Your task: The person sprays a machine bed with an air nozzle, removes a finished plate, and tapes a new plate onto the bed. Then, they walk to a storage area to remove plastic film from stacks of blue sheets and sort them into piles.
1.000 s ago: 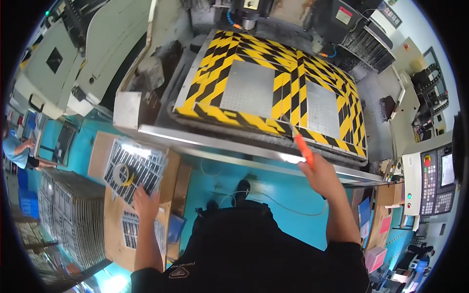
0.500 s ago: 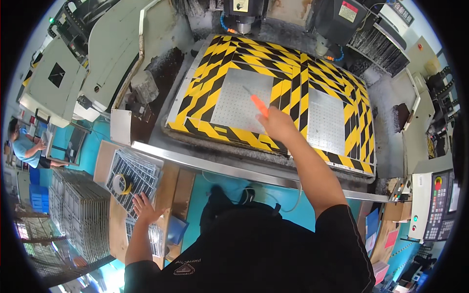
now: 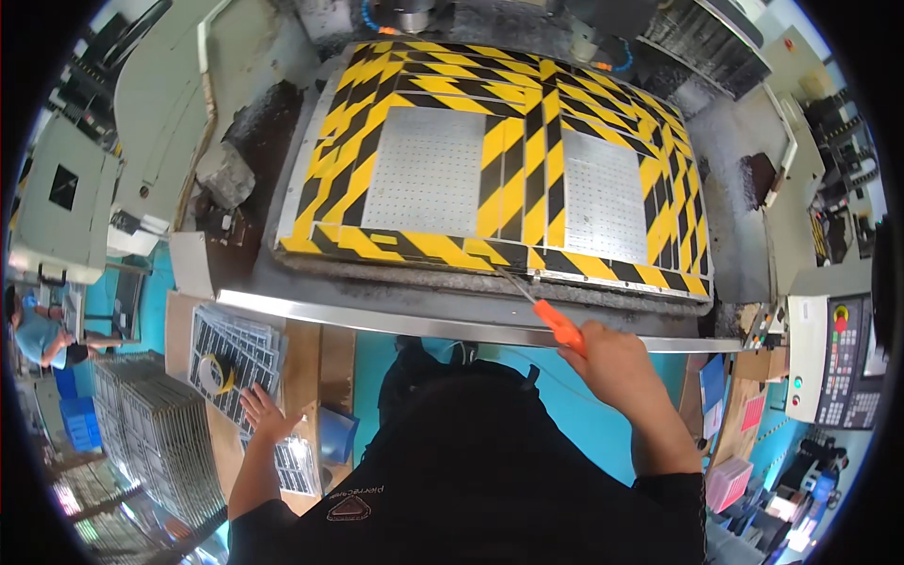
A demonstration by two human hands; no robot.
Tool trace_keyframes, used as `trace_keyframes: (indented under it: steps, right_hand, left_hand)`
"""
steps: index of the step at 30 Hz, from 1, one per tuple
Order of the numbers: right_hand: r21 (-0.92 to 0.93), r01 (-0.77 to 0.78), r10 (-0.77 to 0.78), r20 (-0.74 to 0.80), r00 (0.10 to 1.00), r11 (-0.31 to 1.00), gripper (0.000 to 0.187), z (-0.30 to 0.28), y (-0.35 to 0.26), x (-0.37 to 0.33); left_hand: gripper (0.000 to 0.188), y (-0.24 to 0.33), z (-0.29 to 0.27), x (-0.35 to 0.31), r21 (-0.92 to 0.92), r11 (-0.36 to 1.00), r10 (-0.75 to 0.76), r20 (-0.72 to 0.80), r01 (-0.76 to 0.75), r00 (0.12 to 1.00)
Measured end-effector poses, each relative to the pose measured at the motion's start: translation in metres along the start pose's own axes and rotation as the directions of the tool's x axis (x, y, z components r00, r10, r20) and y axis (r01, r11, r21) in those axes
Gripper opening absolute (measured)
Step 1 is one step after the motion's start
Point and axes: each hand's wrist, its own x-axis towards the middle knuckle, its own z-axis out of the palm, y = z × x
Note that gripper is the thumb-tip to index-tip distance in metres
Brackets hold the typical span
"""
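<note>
My right hand [image 3: 617, 365] is closed round the orange handle of a screwdriver [image 3: 559, 326]. Its thin metal shaft points up and left, with the tip at the front edge of the machine bed [image 3: 523, 174]. Yellow and black striped tape covers most of that bed, around two bare perforated metal plates, a left one [image 3: 424, 174] and a right one [image 3: 605, 200]. Fingers spread, my left hand [image 3: 267, 416] holds nothing. It is beside a pile of dark slotted panels [image 3: 250, 344] on a wooden bench, where a yellow-edged tape roll [image 3: 216, 374] lies.
A metal rail [image 3: 424, 320] runs along the machine's front. Spindle heads [image 3: 410, 14] hang over its far side. Stacked grey frames [image 3: 165, 433] stand at the left, with another person [image 3: 42, 330] beyond. A control panel [image 3: 838, 377] is at the right.
My right hand has drawn the screwdriver back from over the left perforated plate, toward me and to the right. The view has shifted, and my left hand stays near the panels.
</note>
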Motion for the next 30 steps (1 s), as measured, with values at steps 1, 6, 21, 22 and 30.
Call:
trace_keyframes:
  steps: [1,6,21,22,30]
  right_hand:
    - [0.003,-0.023,0.023,-0.006,1.000,1.000,0.037,-0.003,0.007,-0.008]
    - [0.008,-0.322,0.323,-0.023,0.946,0.947,0.038,-0.007,0.046,-0.037]
    - [0.149,-0.426,0.445,-0.130,0.886,0.892,0.045,0.043,0.107,0.021]
    - [0.225,-0.350,0.388,-0.155,0.909,0.909,0.047,0.039,0.091,0.028]
    - [0.399,-0.404,0.531,-0.289,0.796,0.823,0.048,0.025,0.144,0.122]
  left_hand:
    - [0.144,0.000,0.000,0.001,-0.002,1.000,0.003,-0.004,-0.003,1.000]
    - [0.145,-0.005,0.004,0.007,0.020,1.000,-0.001,-0.003,0.001,1.000]
    - [0.146,-0.006,0.007,0.009,0.034,0.998,-0.049,-0.024,0.050,0.998]
    - [0.146,-0.007,0.008,0.008,0.019,0.999,-0.044,-0.021,0.044,0.999]
    - [0.146,-0.013,0.010,0.009,0.022,1.000,-0.010,-0.057,0.011,0.998]
